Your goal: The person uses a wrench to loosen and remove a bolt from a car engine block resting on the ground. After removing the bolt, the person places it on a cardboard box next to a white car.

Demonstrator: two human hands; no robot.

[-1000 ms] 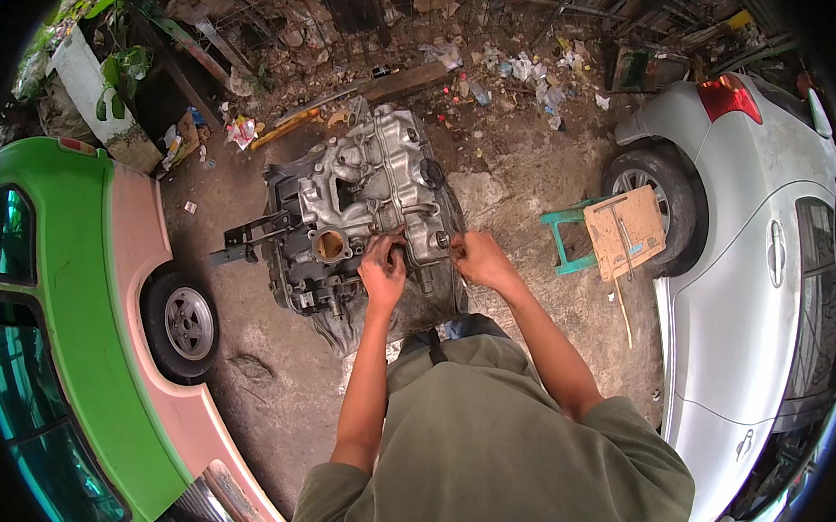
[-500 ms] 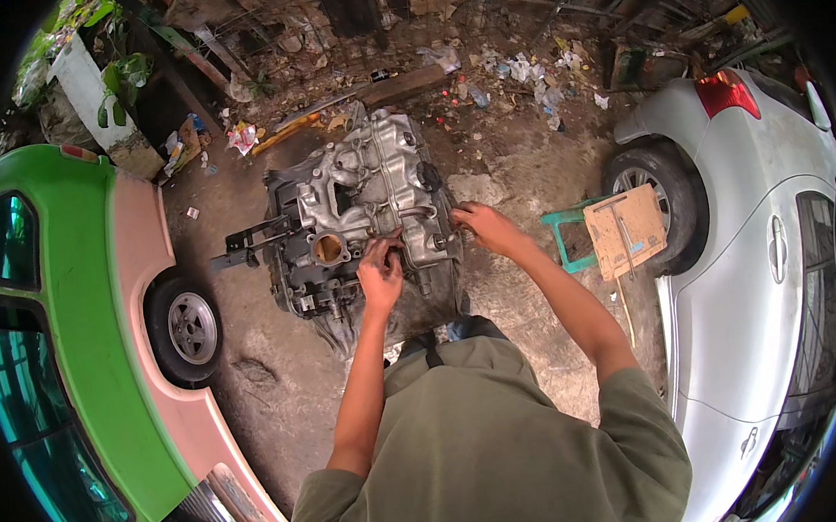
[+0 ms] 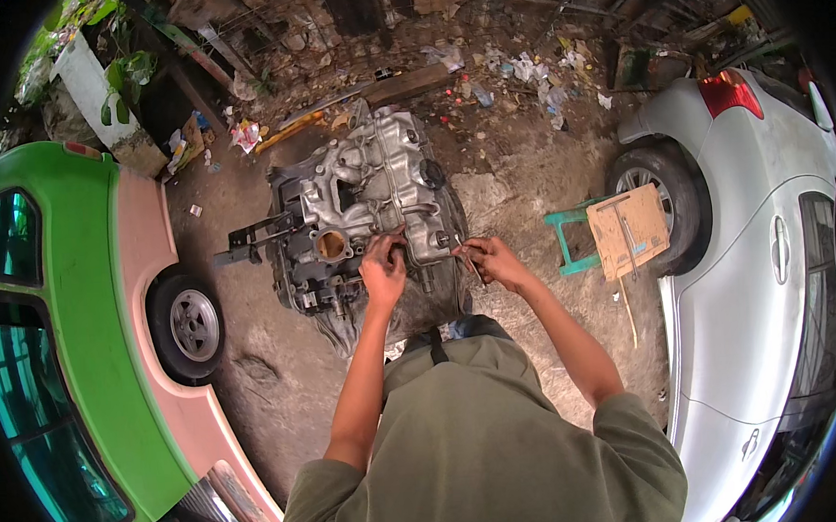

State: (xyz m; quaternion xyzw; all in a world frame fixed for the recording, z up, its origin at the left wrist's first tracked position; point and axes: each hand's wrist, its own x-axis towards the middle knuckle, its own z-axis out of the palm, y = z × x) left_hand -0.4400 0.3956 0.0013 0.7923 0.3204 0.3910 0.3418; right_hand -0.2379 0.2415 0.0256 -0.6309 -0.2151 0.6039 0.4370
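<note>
A greasy silver-grey car engine [image 3: 346, 206] rests low on the ground in front of me. A ribbed metal valve cover [image 3: 396, 149] runs along its top, with a dark round cap near the right edge. My left hand [image 3: 383, 267] lies at the near side of that cover, beside a round brownish opening [image 3: 331, 246]. Its fingers are bent together, and whatever they grip is hidden. Off the cover's near right corner, my right hand [image 3: 496, 262] pinches a thin metal tool [image 3: 473, 267], perhaps a wrench, whose upper end reaches the engine.
To the left stands a green and pink car [image 3: 85, 307]; a silver car [image 3: 746, 291] is on the right. Beside its wheel, a brown board [image 3: 629, 231] lies across a green plastic stool [image 3: 568, 239]. Litter [image 3: 526, 71] and a wooden plank [image 3: 407, 85] lie behind the engine.
My right hand has come down and slightly toward me from the engine's right edge, and a thin metal tool now shows in it. My left hand stays at nearly the same spot.
</note>
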